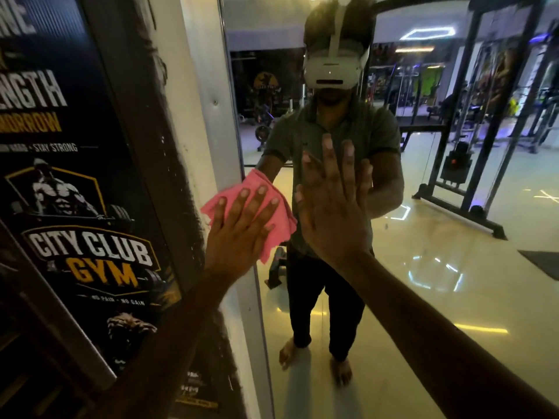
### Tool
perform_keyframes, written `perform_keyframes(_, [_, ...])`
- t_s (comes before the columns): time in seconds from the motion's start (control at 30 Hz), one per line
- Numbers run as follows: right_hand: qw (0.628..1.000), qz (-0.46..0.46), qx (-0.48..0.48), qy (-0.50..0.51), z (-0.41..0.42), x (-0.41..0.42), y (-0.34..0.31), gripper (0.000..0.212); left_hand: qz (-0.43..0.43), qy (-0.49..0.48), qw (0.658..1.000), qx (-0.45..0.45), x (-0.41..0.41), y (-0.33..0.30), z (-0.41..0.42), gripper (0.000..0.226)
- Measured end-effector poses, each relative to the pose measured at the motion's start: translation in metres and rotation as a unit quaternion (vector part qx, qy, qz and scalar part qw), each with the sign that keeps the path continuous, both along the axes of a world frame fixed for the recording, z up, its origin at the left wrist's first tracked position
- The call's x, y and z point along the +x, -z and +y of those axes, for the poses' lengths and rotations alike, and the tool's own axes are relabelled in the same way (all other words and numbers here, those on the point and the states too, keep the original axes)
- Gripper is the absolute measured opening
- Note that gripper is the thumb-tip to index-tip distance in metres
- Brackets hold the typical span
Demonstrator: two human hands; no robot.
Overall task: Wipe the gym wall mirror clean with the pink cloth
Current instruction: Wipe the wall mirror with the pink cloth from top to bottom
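My left hand (pixel 239 228), fingers straight, presses the pink cloth (pixel 272 213) to the mirror (pixel 453 267); my right hand (pixel 332 213) lies flat, holding nothing.

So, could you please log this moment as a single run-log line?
left hand: flat on pink cloth, at mirror left edge | right hand: open, flat on glass | poster: left of mirror

Crumpled pink cloth (pixel 266 213) apparently pressed flat against mirror's (pixel 423 267) left edge.

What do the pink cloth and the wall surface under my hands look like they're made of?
Pink cloth: soft woven fabric, likely microfibre, matte, with folds and ragged edges. Mirror: smooth glossy glass, showing a sharp reflection of the gym behind.
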State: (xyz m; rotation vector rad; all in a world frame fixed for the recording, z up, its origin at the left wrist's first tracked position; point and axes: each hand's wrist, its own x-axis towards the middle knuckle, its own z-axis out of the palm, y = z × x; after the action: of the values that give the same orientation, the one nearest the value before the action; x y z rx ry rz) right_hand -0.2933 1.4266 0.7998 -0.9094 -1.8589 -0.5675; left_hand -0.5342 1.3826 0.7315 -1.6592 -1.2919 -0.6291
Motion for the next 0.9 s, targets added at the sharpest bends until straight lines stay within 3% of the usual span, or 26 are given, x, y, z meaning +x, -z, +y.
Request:
perform_keyframes(0.1, [1.000, 0.018, 0.010, 0.001, 0.006, -0.007, -0.014, 0.065, -0.067, -0.032, 0.995, 0.063, 0.003, -0.063, 0.017, 0.078])
perform_keyframes(0.27, [0.998, 0.037, 0.046, -0.016, 0.012, -0.016, -0.047, 0.061, -0.031, -0.042, 0.996, 0.072, 0.005, -0.037, 0.010, 0.084])
perform_keyframes(0.47, [0.994, 0.071, 0.086, -0.012, 0.018, -0.023, -0.091, 0.058, -0.091, -0.033, 0.991, 0.096, 0.000, -0.141, 0.016, 0.070])
perform_keyframes(0.6, [0.991, 0.075, 0.108, 0.013, 0.019, -0.020, -0.110, 0.063, -0.047, -0.007, 0.997, 0.061, -0.001, -0.116, 0.002, 0.080])
perform_keyframes(0.67, [0.991, 0.069, 0.111, 0.025, 0.019, -0.019, -0.116, 0.063, -0.014, -0.010, 0.997, 0.080, -0.010, -0.150, 0.005, 0.075])
perform_keyframes(0.8, [0.985, 0.095, 0.137, 0.038, 0.015, -0.022, -0.137, 0.052, -0.054, -0.033, 0.991, 0.114, 0.003, -0.225, 0.018, 0.070])
perform_keyframes(0.9, [0.980, 0.105, 0.166, 0.042, 0.010, -0.017, -0.160, 0.046, -0.014, -0.007, 0.994, 0.106, 0.006, -0.187, 0.013, 0.068])
